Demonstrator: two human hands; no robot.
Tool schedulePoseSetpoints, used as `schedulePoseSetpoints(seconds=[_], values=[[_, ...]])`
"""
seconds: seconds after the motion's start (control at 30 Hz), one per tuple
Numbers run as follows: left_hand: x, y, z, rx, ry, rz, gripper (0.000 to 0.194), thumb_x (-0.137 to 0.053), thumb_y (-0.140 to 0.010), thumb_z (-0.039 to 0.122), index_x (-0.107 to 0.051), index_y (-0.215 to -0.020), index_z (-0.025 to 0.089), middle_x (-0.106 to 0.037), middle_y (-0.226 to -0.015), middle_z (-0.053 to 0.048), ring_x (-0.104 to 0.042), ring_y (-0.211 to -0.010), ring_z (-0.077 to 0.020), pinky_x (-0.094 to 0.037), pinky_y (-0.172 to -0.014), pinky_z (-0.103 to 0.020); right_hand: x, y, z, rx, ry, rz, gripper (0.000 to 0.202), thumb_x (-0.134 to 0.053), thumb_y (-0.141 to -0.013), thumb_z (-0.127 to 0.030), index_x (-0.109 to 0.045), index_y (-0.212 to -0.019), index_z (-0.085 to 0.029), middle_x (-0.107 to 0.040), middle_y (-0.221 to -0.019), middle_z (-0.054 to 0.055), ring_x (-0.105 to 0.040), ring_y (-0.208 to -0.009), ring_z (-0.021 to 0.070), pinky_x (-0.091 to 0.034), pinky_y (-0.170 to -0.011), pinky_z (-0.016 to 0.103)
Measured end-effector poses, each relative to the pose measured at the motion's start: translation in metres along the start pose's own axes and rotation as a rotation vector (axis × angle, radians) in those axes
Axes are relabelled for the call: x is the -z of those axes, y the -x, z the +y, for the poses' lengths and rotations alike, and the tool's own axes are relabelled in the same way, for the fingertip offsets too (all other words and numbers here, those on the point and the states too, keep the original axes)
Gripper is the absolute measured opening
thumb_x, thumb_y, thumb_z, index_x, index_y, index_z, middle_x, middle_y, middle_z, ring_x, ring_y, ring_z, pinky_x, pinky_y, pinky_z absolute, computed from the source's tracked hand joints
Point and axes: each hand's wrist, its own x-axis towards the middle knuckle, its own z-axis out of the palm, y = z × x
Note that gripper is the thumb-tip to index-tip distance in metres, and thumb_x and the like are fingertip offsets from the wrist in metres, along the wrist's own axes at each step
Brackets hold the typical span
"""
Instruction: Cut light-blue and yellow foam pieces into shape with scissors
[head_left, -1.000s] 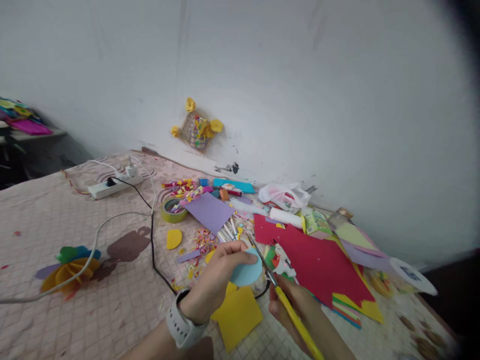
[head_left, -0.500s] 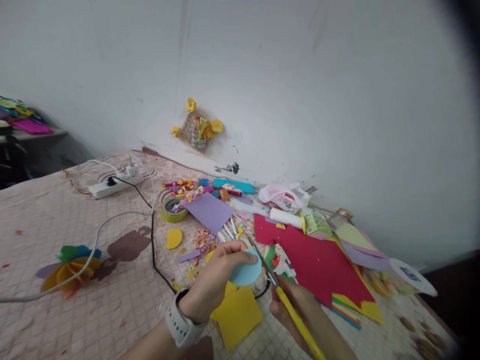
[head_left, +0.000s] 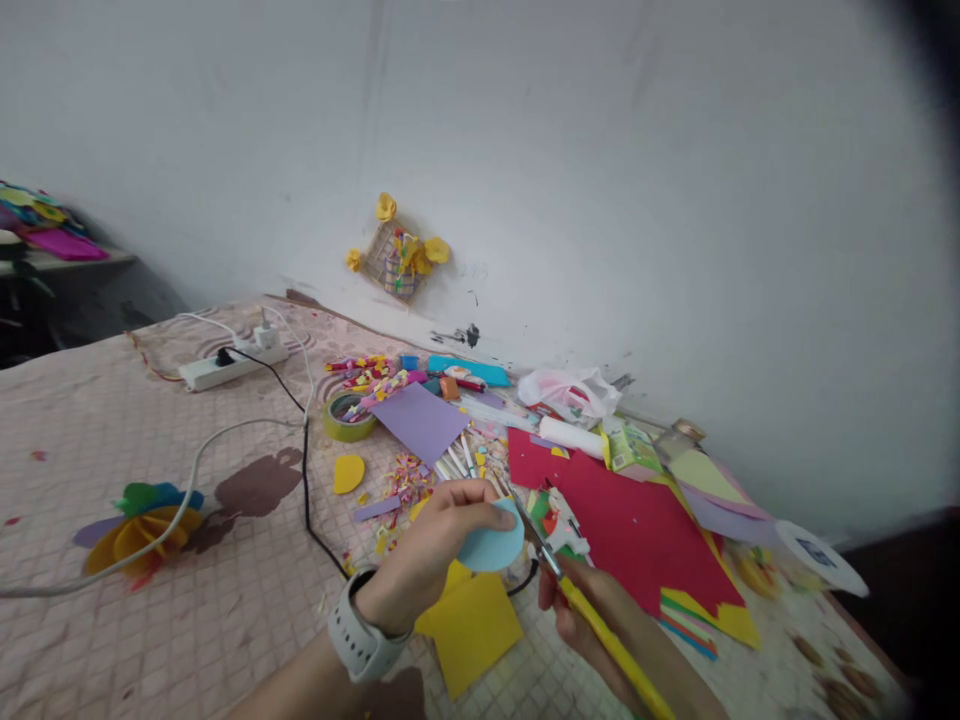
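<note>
Two hands are occupied: the left hand pinches a light-blue paper piece at its upper part, and the right hand grasps yellow-handled scissors. The paper piece is at six o'clock of the view, above the tabletop; the blades, seemingly a little parted, are close by its three o'clock edge. For a smooth curve, I would advise turning the paper slowly into steady blades, making short cuts, with the pinching fingertips away from the points.
</note>
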Motion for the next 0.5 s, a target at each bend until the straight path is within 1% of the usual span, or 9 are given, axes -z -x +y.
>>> schedulePoseSetpoints(seconds=[0.13, 0.23, 0.33, 0.5], values=[[-0.002, 0.000, -0.001, -0.012, 0.022, 0.035, 0.018, -0.065, -0.063, 0.018, -0.050, -0.053, 0.016, -0.048, -0.049, 0.004, -0.043, -0.044, -0.0085, -0.028, -0.045, -0.022, -0.007, -0.005, 0.009, 0.026, -0.019, -0.011, 0.050, -0.033, -0.082, -0.069, -0.049, -0.077, -0.021, -0.051, -0.065, 0.000, -0.047, -0.055, 0.0142, -0.037, -0.049, 0.023], [-0.005, -0.001, -0.002, -0.011, 0.039, 0.046, 0.019, -0.065, -0.063, 0.019, -0.050, -0.053, 0.017, -0.047, -0.048, 0.004, -0.040, -0.042, -0.0081, -0.027, -0.043, -0.022, -0.013, -0.011, 0.018, 0.000, -0.023, -0.004, 0.056, -0.030, -0.078, -0.075, -0.047, -0.074, -0.021, -0.047, -0.061, -0.001, -0.043, -0.050, 0.0132, -0.032, -0.043, 0.022], [-0.007, 0.000, -0.003, -0.007, 0.060, 0.063, 0.017, -0.064, -0.063, 0.020, -0.051, -0.053, 0.016, -0.049, -0.049, 0.003, -0.041, -0.043, -0.0084, -0.028, -0.044, -0.022, -0.015, -0.013, 0.021, -0.006, -0.002, -0.003, 0.057, -0.028, -0.078, -0.075, -0.046, -0.073, -0.021, -0.044, -0.060, -0.002, -0.042, -0.049, 0.0133, -0.031, -0.043, 0.022], [-0.009, 0.000, -0.006, 0.001, 0.091, 0.089, 0.016, -0.065, -0.063, 0.019, -0.052, -0.053, 0.016, -0.050, -0.048, 0.002, -0.042, -0.044, -0.0083, -0.029, -0.045, -0.022, -0.015, -0.013, 0.019, 0.038, 0.000, -0.003, 0.055, -0.028, -0.080, -0.072, -0.045, -0.075, -0.021, -0.043, -0.061, -0.002, -0.042, -0.051, 0.0132, -0.030, -0.045, 0.023]])
